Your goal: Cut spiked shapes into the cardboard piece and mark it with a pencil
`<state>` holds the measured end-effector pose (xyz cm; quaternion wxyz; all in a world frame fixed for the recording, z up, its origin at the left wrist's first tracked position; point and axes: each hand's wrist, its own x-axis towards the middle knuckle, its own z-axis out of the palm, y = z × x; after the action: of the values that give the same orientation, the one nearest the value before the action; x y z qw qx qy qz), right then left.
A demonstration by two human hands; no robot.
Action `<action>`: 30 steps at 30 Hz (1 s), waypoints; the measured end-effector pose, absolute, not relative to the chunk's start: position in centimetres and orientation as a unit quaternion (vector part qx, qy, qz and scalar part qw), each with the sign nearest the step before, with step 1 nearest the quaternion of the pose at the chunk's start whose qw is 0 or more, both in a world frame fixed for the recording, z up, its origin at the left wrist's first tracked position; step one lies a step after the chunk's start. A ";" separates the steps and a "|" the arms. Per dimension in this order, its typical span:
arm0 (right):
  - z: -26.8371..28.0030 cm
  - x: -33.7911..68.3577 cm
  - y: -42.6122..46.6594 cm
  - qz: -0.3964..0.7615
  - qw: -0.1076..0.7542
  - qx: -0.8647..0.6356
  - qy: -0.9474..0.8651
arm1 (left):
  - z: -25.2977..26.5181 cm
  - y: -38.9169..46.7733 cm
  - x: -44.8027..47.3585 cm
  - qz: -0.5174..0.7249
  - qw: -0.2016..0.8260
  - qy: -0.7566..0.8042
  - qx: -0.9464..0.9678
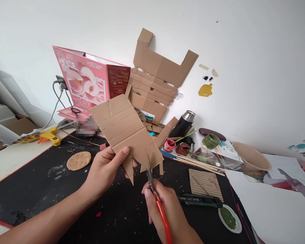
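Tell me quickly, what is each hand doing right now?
Left hand: closed, holding the cardboard piece, thumb on its front.
Right hand: closed around the red-handled scissors, blades at the cardboard's lower edge.

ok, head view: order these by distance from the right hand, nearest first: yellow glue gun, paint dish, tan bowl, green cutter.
1. green cutter: just to the right of the right hand
2. paint dish: further right, lower
3. tan bowl: far right, towards the wall
4. yellow glue gun: far left
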<state>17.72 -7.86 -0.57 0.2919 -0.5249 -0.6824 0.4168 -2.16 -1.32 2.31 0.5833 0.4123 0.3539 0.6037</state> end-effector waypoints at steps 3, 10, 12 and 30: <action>-0.8 17.7 -7.8 0.411 0.290 -0.529 -0.683 | 2.2 -1.3 -2.1 0.604 0.581 0.356 0.413; -0.8 17.7 -7.9 0.409 0.288 -0.539 -0.678 | 2.0 -1.2 -1.9 0.604 0.578 0.363 0.411; -0.8 17.7 -7.9 0.408 0.287 -0.541 -0.677 | 1.9 -1.2 -1.9 0.604 0.577 0.363 0.412; -0.9 17.8 -7.7 0.382 0.274 -0.569 -0.674 | 0.7 -0.9 -1.7 0.599 0.584 0.369 0.404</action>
<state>17.82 -7.67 -0.93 0.2742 -0.5694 -0.6745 0.3817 -1.68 -0.86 0.72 0.5841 0.4045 0.3693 0.5990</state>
